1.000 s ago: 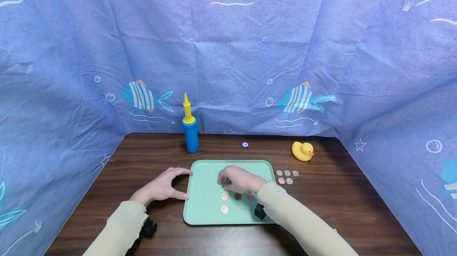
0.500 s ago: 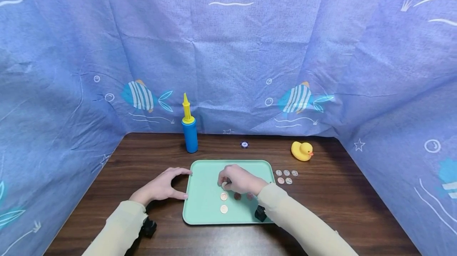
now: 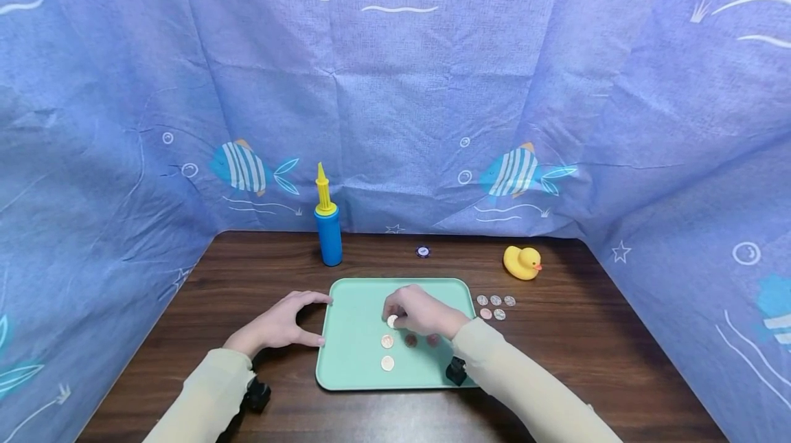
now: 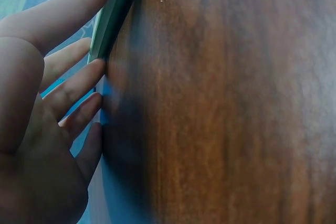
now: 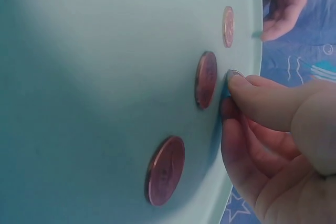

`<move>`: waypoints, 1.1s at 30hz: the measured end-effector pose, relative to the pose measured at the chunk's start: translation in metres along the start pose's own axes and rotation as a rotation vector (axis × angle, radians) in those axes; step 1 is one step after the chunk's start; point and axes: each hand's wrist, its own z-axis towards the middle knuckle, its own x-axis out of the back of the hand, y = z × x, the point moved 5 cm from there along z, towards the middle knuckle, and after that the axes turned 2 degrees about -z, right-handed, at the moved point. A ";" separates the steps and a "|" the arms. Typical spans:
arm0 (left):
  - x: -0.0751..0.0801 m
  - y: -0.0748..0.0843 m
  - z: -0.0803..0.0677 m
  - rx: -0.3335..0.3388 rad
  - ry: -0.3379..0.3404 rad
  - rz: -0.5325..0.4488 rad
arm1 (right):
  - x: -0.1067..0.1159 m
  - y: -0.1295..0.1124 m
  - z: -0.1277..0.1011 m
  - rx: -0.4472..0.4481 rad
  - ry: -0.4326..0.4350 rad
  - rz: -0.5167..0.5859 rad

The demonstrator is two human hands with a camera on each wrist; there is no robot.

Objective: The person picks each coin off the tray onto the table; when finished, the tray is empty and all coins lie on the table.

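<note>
The right hand (image 3: 420,310) pinches a silver coin (image 3: 392,321) between thumb and fingertips (image 5: 247,90), just above the middle of the green tray (image 3: 355,305). Four more coins (image 3: 387,341) lie flat on the tray just nearer the person than the held one. The left hand (image 3: 278,323) rests at the tray's left edge, thumb and forefinger spread wide and touching its rim, gripping nothing. Off the tray's right edge lie five loose coins (image 3: 496,306); beyond them sits a yellow duck (image 3: 522,262), and beyond the tray's far left corner stands a blue pump (image 3: 328,229).
</note>
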 end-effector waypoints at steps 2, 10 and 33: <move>0.000 0.000 0.000 0.000 -0.001 -0.001 | 0.001 0.002 -0.002 0.007 0.004 0.015; -0.001 -0.001 0.000 -0.003 -0.004 -0.011 | 0.007 0.013 -0.013 0.039 0.053 0.049; 0.000 0.000 0.000 0.000 0.006 0.006 | 0.038 0.053 -0.061 -0.052 0.151 0.175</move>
